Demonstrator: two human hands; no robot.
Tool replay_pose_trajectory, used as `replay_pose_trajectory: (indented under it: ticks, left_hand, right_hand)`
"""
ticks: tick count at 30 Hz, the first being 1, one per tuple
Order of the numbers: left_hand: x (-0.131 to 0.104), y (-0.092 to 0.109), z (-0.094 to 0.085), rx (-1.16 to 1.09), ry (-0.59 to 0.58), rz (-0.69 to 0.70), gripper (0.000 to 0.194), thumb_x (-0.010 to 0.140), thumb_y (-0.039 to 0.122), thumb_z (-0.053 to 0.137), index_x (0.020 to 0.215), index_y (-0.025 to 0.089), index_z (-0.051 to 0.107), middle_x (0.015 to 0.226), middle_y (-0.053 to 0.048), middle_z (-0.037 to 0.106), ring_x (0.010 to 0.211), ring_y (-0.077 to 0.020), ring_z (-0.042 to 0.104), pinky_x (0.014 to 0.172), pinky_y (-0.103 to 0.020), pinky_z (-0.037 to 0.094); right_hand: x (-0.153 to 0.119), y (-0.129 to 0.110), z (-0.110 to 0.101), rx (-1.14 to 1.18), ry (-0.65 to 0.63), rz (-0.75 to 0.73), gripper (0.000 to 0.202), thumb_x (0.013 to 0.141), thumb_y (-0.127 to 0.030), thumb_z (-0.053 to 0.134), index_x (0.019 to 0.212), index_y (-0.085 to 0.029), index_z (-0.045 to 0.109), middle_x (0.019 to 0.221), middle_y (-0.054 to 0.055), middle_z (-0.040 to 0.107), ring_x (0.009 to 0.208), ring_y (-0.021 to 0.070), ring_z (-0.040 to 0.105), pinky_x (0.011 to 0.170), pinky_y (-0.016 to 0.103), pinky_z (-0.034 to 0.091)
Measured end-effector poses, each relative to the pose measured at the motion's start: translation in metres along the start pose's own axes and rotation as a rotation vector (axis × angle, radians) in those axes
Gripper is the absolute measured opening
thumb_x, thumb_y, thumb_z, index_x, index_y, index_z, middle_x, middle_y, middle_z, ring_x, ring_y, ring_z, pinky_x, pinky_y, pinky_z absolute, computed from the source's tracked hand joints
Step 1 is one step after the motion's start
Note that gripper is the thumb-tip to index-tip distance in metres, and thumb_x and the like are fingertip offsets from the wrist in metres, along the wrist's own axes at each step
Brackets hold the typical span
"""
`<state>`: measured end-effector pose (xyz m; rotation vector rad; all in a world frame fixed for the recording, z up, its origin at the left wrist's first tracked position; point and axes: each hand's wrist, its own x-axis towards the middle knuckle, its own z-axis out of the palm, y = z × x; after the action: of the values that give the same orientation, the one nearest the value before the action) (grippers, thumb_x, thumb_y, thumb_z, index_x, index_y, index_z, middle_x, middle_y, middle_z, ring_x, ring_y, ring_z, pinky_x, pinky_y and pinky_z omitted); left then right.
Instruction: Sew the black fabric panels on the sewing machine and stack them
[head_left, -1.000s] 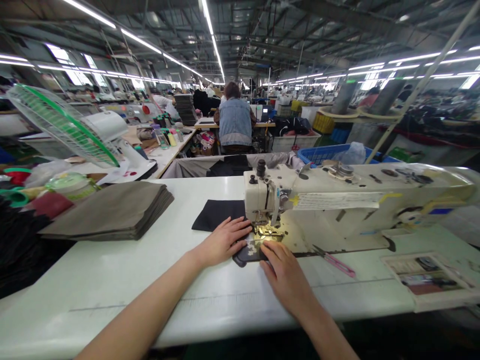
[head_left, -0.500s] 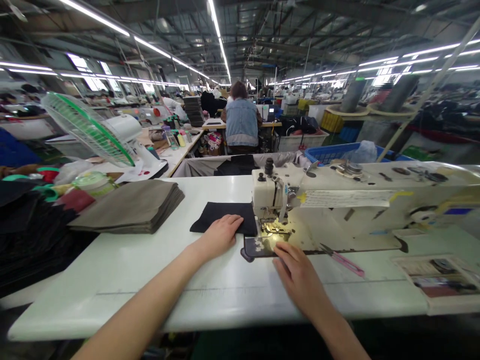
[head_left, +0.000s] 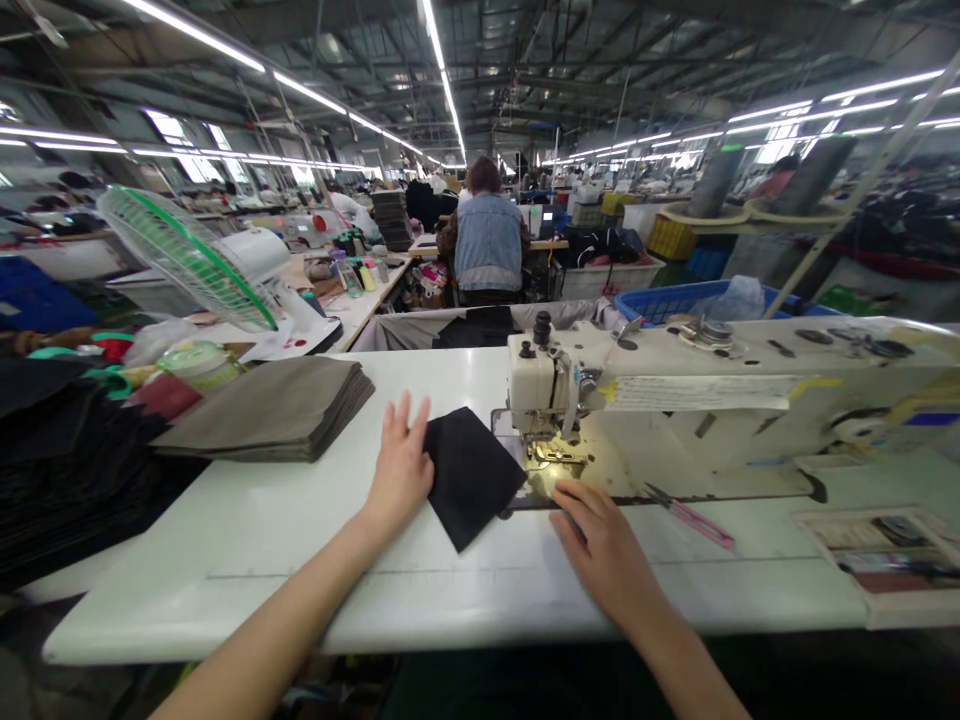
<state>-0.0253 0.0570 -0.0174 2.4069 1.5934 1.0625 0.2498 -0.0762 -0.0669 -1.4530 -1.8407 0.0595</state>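
Note:
A black fabric piece (head_left: 472, 475) lies turned cornerwise on the white table, its right corner at the sewing machine's bed. My left hand (head_left: 401, 460) is at its left edge, fingers stretched out and spread, the thumb side against the cloth. On the front edge of the lit metal bed of the sewing machine (head_left: 555, 385) rest the fingertips of my right hand (head_left: 596, 530). Its fingers are loosely extended with nothing visible in them. Pink-handled thread snips (head_left: 694, 520) lie to the right of that hand.
A stack of grey-brown fabric pieces (head_left: 277, 405) sits on the table's left, beside a dark fabric pile (head_left: 52, 470). A fan (head_left: 202, 260) stands behind it. At the right is a tray of small parts (head_left: 889, 560). A person (head_left: 487, 235) sits ahead, facing away.
The black fabric piece has swung round and come toward me, away from the needle area. My left hand has moved left and its fingers have spread. My right hand has stayed nearly still.

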Motion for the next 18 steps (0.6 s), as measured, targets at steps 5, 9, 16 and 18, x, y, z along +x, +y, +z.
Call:
replay_pose_trajectory:
  ticks: [5,9,16,18]
  left_hand:
    - [-0.018,0.016,-0.020,0.178,-0.522,0.371,0.061,0.075,0.009,0.049,0.134,0.022,0.063,0.122,-0.012,0.066,0.115,-0.0308,0.061,0.104,-0.050,0.049]
    - [-0.024,0.030,-0.025,0.196,-0.544,0.436,0.058,0.076,0.014,0.053,0.133,0.015,0.060,0.136,-0.015,0.058,0.130,-0.0337,0.052,0.115,-0.053,0.038]
    - [-0.063,0.010,-0.002,0.254,-0.470,0.390,0.063,0.099,0.043,0.046,0.155,0.016,0.035,0.161,-0.016,0.033,0.150,-0.0329,0.028,0.120,-0.055,0.027]
    - [-0.069,0.010,-0.004,0.275,-0.448,0.371,0.064,0.100,0.048,0.044,0.155,0.016,0.035,0.161,-0.016,0.034,0.150,-0.0327,0.028,0.119,-0.055,0.028]
  right_hand:
    - [0.013,-0.008,-0.014,-0.059,-0.057,0.018,0.025,0.099,-0.023,0.049,0.104,-0.020,0.073,0.110,0.011,0.073,0.103,0.0254,0.069,0.093,0.043,0.056]
    - [0.036,-0.049,-0.015,-0.138,-0.065,0.089,0.031,0.101,-0.022,0.044,0.089,-0.019,0.073,0.092,0.011,0.074,0.088,0.0252,0.070,0.087,0.042,0.057]
    - [0.033,-0.084,0.045,-0.040,-0.184,-0.032,0.049,0.099,-0.027,0.049,0.144,-0.010,0.050,0.150,0.018,0.050,0.142,0.0293,0.043,0.114,0.050,0.043]
    - [0.023,-0.070,0.048,-0.082,-0.173,0.020,0.046,0.099,-0.024,0.047,0.142,-0.011,0.053,0.149,0.018,0.052,0.141,0.0300,0.045,0.114,0.052,0.042]
